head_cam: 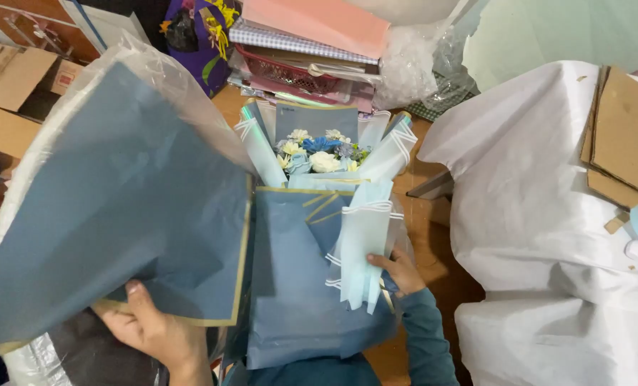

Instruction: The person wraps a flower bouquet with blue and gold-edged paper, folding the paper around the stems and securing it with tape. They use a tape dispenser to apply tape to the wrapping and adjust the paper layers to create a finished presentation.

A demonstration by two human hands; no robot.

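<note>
A bouquet (317,154) of white, cream and blue flowers lies in front of me, wrapped in slate-blue paper (290,286) with gold edges and pale translucent sheets. My right hand (399,270) grips the wrap at the bouquet's lower right side, fingers on a pale folded sheet (362,243). My left hand (151,325) holds up a large slate-blue sheet with a gold border (119,207) to the left of the bouquet, thumb on top of its lower edge. A clear plastic film (154,71) rises behind that sheet.
White cloth-covered bundles (541,214) fill the right side, with brown cardboard pieces (623,136) on top. At the back a stack of paper sheets and a red basket (290,71) stands. Flat cardboard (11,93) lies at the far left. Wooden floor (433,236) shows beside the bouquet.
</note>
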